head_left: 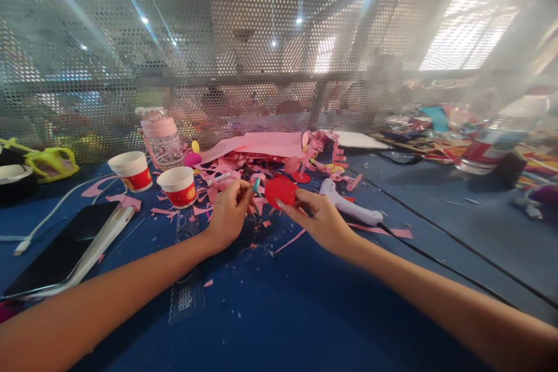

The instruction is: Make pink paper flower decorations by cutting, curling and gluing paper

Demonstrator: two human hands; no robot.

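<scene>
A red rounded piece (279,192), looking like paper, is pinched between the thumb and fingers of my right hand (320,218). Just left of it, my left hand (230,213) is closed at the fingertips on a small teal thing (256,186), too small to name surely. The red piece and the teal thing are close together; I cannot tell whether they touch. Behind both hands lies a heap of cut pink paper (257,160), with curled strips (339,157) at its right. A lavender glue gun (355,209) rests beside my right hand.
Two paper cups (135,182) (181,196), a pink-lidded bottle (162,139) and a phone (65,244) are on the left. A clear ruler (187,299) lies below my left wrist. Black cords cross the blue table (279,314) at right, near a plastic bottle (488,142). Perforated mesh (261,40) stands behind.
</scene>
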